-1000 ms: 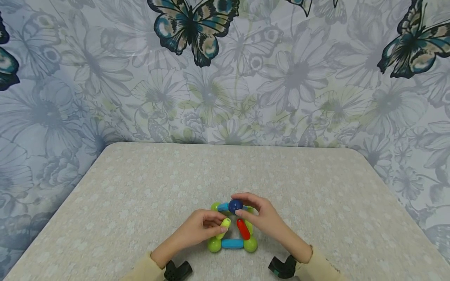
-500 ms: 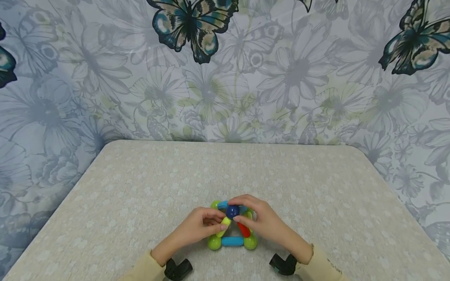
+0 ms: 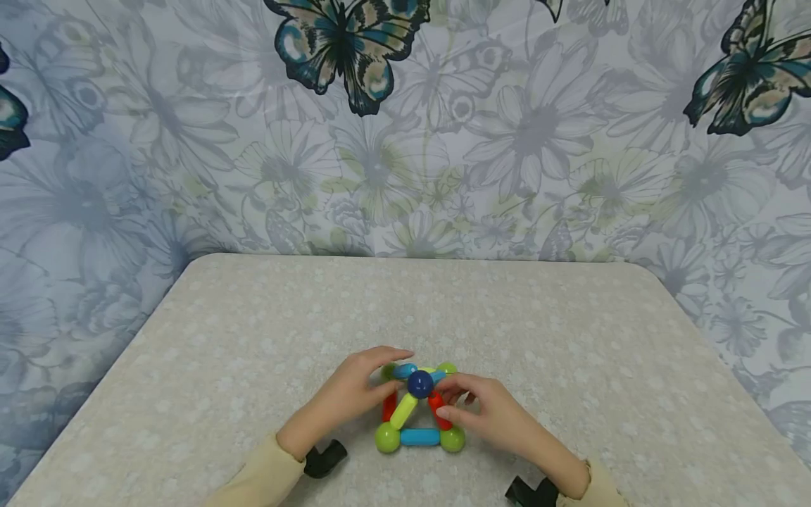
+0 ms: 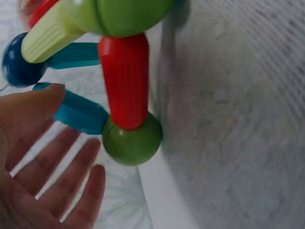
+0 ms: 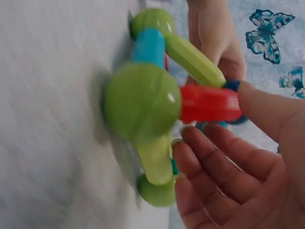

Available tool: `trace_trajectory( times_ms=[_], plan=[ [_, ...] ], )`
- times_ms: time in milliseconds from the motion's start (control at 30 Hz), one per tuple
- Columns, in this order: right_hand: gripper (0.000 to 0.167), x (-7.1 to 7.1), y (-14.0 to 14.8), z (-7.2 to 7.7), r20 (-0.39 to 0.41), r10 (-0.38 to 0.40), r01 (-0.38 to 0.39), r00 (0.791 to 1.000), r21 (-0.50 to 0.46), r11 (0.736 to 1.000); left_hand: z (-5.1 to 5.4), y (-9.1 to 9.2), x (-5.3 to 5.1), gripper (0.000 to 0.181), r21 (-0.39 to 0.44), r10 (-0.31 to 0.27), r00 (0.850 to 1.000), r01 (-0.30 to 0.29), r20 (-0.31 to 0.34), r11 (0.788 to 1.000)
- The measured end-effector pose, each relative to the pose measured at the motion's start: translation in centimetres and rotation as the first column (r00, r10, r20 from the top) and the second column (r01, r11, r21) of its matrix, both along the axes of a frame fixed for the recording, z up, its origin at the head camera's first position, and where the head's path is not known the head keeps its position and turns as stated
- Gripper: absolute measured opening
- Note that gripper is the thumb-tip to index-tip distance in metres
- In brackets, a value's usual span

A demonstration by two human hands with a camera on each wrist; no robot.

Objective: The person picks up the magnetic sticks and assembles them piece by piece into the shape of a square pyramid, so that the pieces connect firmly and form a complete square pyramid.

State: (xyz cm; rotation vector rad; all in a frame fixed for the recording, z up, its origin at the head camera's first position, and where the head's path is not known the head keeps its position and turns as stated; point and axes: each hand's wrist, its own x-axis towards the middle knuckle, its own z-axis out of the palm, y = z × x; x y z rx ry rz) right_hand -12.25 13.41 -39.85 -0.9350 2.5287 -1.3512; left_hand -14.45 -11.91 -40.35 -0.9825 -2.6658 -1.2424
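Note:
A frame of magnetic rods and balls stands on the table. Green balls [image 3: 388, 437] form its corners, with a blue rod [image 3: 420, 437] along the front. A dark blue ball [image 3: 420, 384] sits on top, where a yellow-green rod [image 3: 403, 411] and a red rod [image 3: 436, 408] slant up to it. My left hand [image 3: 357, 380] is spread around the far-left blue rod [image 4: 83, 112], its thumb over that rod's upper end and the other fingers extended. My right hand [image 3: 488, 405] is at the red rod, thumb near its top, other fingers loosely bent below without visibly gripping.
The frame is near the front of a table [image 3: 285, 310] covered in pale floral cloth. Behind rises a wall covering [image 3: 418, 176] with flowers and butterflies. Dark wrist cameras [image 3: 325, 459] sit beside both forearms.
The right hand brought the dark blue ball down onto the slanted rods, released it and shifted right. The left hand let go of the yellow-green rod and moved to the far-left blue rod.

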Motion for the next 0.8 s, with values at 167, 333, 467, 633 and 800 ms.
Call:
trace_trajectory(
  times_ms=[167, 333, 467, 633, 800],
  plan=[
    [0.028, 0.6, -0.4, -0.4, 0.06, 0.033, -0.034, 0.998, 0.01, 0.999, -0.3, 0.6, 0.0, 0.034, -0.033, -0.013, 1.0, 0.012, -0.029, 0.999],
    [0.025, 0.8, -0.7, -0.6, 0.069, 0.028, -0.029, 0.997, 0.008, 1.0, -0.4, 0.4, 0.0, 0.032, -0.068, -0.027, 0.996, 0.021, -0.081, 0.997],
    [0.024, 0.7, -0.8, -0.7, 0.062, 0.025, -0.026, 0.998, 0.013, 1.0, -0.4, 0.3, 0.0, 0.027, -0.127, -0.09, 0.988, 0.074, -0.125, 0.989],
    [0.02, 0.7, -1.1, -1.0, 0.04, 0.017, -0.018, 0.999, 0.011, 1.0, -0.4, 0.2, 0.0, 0.026, -0.109, -0.101, 0.99, 0.091, -0.094, 0.99],
    [0.017, 0.7, -1.2, -1.2, 0.03, 0.001, -0.001, 1.0, 0.017, 1.0, -0.5, 0.1, 0.1, 0.027, -0.062, -0.094, 0.994, 0.091, -0.049, 0.994]
  ],
)
